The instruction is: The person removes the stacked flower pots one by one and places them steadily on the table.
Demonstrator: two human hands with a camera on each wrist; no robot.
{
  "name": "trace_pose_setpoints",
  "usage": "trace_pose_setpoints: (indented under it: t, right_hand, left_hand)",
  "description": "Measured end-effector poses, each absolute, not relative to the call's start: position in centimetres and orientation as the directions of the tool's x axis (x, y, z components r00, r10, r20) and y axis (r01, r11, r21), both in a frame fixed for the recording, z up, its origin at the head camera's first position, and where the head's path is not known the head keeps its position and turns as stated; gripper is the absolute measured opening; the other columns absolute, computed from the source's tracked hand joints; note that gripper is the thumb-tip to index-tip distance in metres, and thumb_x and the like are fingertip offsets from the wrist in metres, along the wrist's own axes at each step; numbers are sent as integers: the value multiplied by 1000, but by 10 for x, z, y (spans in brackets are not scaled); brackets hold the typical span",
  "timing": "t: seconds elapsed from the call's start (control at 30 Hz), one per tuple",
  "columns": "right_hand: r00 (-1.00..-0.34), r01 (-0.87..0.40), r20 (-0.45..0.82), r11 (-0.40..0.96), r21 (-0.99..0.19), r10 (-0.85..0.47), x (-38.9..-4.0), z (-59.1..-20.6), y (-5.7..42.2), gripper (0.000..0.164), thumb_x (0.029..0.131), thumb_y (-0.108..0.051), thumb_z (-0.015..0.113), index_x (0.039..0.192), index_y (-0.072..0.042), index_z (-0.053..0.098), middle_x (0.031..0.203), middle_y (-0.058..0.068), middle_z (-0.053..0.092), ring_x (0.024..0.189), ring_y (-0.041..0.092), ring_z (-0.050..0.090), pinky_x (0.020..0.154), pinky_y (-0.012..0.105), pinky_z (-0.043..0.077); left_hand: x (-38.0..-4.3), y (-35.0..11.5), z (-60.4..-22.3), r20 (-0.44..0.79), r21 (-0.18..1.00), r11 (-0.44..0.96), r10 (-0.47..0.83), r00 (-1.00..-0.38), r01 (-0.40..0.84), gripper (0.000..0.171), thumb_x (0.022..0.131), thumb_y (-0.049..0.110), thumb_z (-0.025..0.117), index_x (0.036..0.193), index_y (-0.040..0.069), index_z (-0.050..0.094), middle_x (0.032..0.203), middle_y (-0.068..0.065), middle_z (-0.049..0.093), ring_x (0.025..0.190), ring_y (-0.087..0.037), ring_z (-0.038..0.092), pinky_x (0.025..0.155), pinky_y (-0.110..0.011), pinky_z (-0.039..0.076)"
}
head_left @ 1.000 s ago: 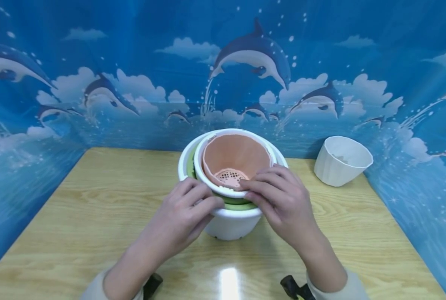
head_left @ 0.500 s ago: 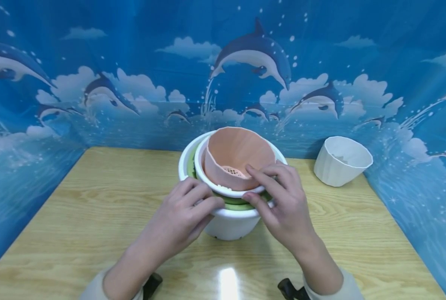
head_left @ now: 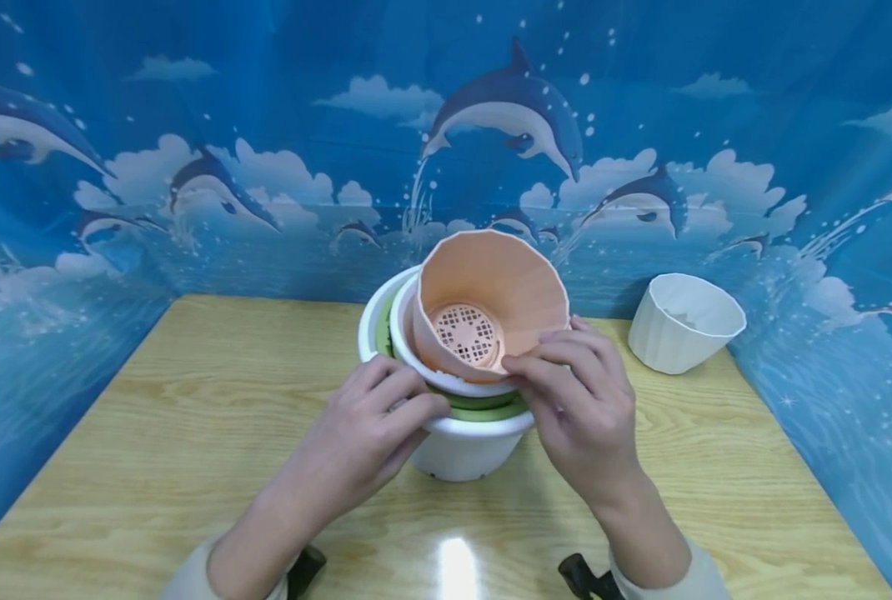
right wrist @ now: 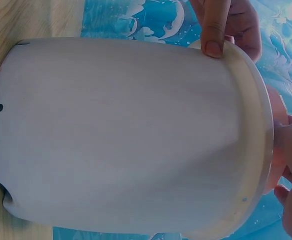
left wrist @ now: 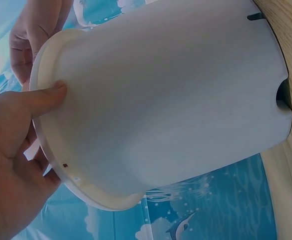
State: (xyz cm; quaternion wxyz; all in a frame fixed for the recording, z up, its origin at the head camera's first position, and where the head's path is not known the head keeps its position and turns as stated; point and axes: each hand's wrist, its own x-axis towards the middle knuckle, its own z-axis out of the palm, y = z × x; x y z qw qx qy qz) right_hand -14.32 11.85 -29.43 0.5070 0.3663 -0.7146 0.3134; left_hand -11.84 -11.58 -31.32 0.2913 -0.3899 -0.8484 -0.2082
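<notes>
A large white flower pot [head_left: 464, 457] stands upright on the table, with green pots [head_left: 491, 413] and a smaller white pot [head_left: 403, 317] nested inside. My left hand [head_left: 371, 429] grips its near-left rim; in the left wrist view the thumb [left wrist: 51, 97] presses the outer wall just below the rim. With my right hand [head_left: 581, 408] I pinch the near-right rim of a pink flower pot [head_left: 502, 279]. That pot leans toward me, partly raised out of the smaller white pot, its grid-like base showing. A bit of orange shows beneath it. The pink pot's lower side is hidden by the rims.
Another white faceted pot [head_left: 671, 337] sits tilted at the back right of the wooden table [head_left: 191, 400]. A blue dolphin-print curtain [head_left: 303, 167] closes off the back and sides. Black straps or mounts [head_left: 592, 577] show at both wrists.
The pink pot has risen from inside the smaller white pot and tilted toward me, in my right hand, which has shifted slightly right. My left hand has stayed on the large pot's rim.
</notes>
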Motion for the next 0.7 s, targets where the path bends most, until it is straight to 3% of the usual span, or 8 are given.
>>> trace_pose_setpoints:
  t: [0.27,0.7]
  right_hand:
    - [-238,-831,964,539,-139,-118,-144,-294,123,26,96,-22,67,85,1,73,88,15,69,95,39,60,107,48,45]
    - [-139,-832,984,527,-177,112,-146,-284,130,43,89,-34,73,77,6,66,78,22,64,85,32,63,103,42,50]
  left_hand:
    - [-118,-116,-313,663,123,605,540,-519,787,14,89,18,74,102,20,70,103,5,64,102,-18,56,88,-37,52]
    - [-119,-115,-314,687,116,598,529,-499,793,13,89,17,73,101,19,70,101,4,64,100,-19,57,86,-36,52]
